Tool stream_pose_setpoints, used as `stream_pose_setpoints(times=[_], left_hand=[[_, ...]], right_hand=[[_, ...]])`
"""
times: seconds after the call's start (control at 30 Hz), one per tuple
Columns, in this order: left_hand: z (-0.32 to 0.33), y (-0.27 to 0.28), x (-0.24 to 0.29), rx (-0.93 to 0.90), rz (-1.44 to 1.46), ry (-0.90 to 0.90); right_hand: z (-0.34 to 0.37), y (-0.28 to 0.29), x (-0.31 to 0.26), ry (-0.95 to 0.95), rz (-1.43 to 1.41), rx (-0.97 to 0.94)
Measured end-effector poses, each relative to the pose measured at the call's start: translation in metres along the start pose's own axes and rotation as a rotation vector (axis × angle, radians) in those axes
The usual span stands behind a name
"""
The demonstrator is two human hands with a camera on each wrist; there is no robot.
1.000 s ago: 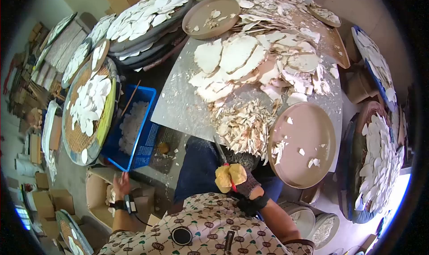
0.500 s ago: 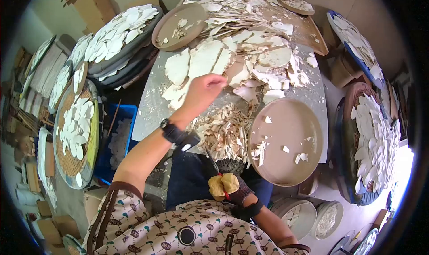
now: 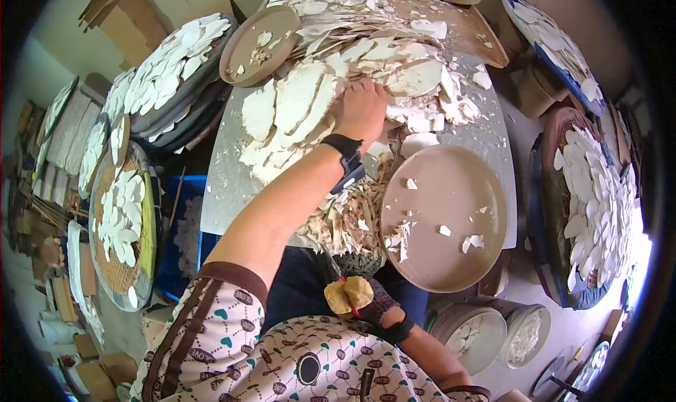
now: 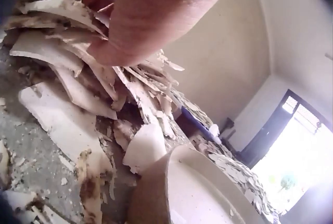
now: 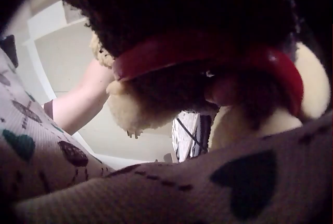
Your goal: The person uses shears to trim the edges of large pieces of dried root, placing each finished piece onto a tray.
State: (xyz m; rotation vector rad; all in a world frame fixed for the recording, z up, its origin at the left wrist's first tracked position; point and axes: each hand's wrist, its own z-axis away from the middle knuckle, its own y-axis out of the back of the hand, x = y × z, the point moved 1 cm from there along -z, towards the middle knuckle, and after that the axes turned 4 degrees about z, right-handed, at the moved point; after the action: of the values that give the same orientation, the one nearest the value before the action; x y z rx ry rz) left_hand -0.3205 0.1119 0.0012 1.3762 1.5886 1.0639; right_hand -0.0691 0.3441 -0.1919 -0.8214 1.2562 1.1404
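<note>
Having moved right onto the pale slices (image 3: 296, 95) on the worktop (image 3: 225, 183), the left hand (image 3: 364, 109) keeps its grip partly curled, any hold hidden, apparently choosing one, next needing a pinch, while the right hand (image 3: 378, 303) clasps a red-handled tool (image 3: 359, 293).

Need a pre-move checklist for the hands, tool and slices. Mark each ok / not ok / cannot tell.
1. Left hand at the white slices: ok, touching the pile.
2. Single slice pinched: cannot tell, fingertips hidden.
3. Right hand holding the red-handled tool: ok.
4. Left hand clear of the tool: ok, well apart.
5. Both hands gloved: not ok, right gloved, left bare.
6. Room in the round tray: ok, only scattered fragments inside.
</note>
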Motion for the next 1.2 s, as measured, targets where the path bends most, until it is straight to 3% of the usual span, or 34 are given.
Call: stream_pose_setpoints(times=[0.07, 0.27, 0.37, 0.4, 0.53, 0.7, 0.8, 0.9, 0.93, 1.03, 1.13, 1.2], left_hand=[[0.008, 0.016, -0.001, -0.008, 0.089, -0.048], [0.054, 0.032, -0.002, 0.105, 0.245, -0.199], [0.066, 0.042, 0.001, 0.077, 0.236, -0.241], [0.067, 0.042, 0.001, 0.1, 0.243, -0.248], [0.052, 0.049, 0.0, 0.137, 0.321, -0.234], [0.027, 0.065, 0.021, 0.183, 0.422, -0.197], [0.025, 0.082, 0.014, 0.244, 0.478, -0.165], [0.02, 0.109, 0.011, 0.35, 0.582, -0.206], [0.015, 0.12, 0.01, 0.396, 0.62, -0.228], [-0.007, 0.15, -0.007, 0.562, 0.794, -0.203], [-0.004, 0.158, -0.05, 0.392, 1.144, -0.054], [0.011, 0.124, -0.087, 0.315, 1.417, 0.07]], right_hand=[[0.001, 0.014, -0.036, 0.146, 0.403, 0.026], [-0.002, 0.013, -0.04, 0.196, 0.359, 0.062], [-0.006, 0.006, -0.036, -0.011, -0.126, 0.027], [-0.004, 0.008, -0.038, 0.064, 0.154, 0.023], [-0.009, -0.001, -0.025, -0.025, -0.01, 0.018], [-0.016, 0.016, -0.064, 0.057, 0.345, -0.062], [-0.013, 0.018, -0.075, -0.031, -0.128, -0.036], [-0.014, 0.011, -0.058, 0.007, -0.102, -0.031], [-0.017, 0.011, -0.063, 0.099, 0.063, -0.03], [-0.019, 0.015, -0.073, 0.013, 0.205, -0.027], [-0.021, 0.011, -0.067, 0.185, 0.628, -0.028], [-0.016, 0.009, -0.061, 0.177, 0.496, 0.06]])
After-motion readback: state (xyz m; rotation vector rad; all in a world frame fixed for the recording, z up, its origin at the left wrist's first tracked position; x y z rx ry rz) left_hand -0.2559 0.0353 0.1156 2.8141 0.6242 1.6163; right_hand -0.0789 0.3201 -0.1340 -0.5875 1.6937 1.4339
